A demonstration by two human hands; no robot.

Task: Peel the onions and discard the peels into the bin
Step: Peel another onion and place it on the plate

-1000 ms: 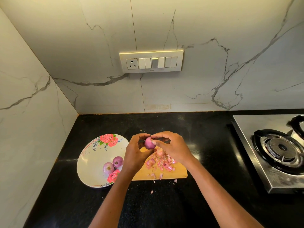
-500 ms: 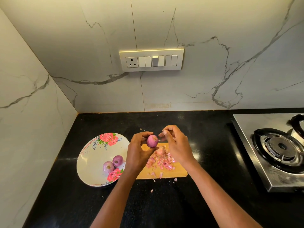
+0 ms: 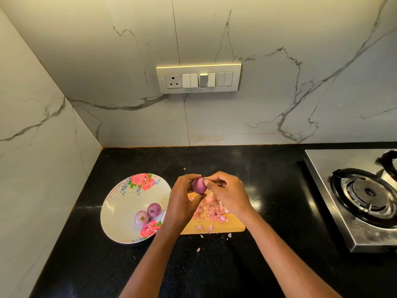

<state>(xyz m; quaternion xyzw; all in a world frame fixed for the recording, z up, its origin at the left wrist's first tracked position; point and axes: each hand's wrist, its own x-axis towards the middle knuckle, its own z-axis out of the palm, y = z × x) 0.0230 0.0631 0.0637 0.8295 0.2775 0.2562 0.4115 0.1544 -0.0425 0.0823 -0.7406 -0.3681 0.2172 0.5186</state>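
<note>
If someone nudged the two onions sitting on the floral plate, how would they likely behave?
The two onions look round and smooth, so they would probably roll. The floral plate appears dished, which should keep them in. They look small and firm, likely light and not fragile.

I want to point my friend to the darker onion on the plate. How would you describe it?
Left of the wooden cutting board sits a floral plate. Two small onions lie touching near its front; the darker purple onion is the right one, farther back than the paler onion.

Plate [image 3: 120, 203] left of cutting board [image 3: 234, 226]
</note>
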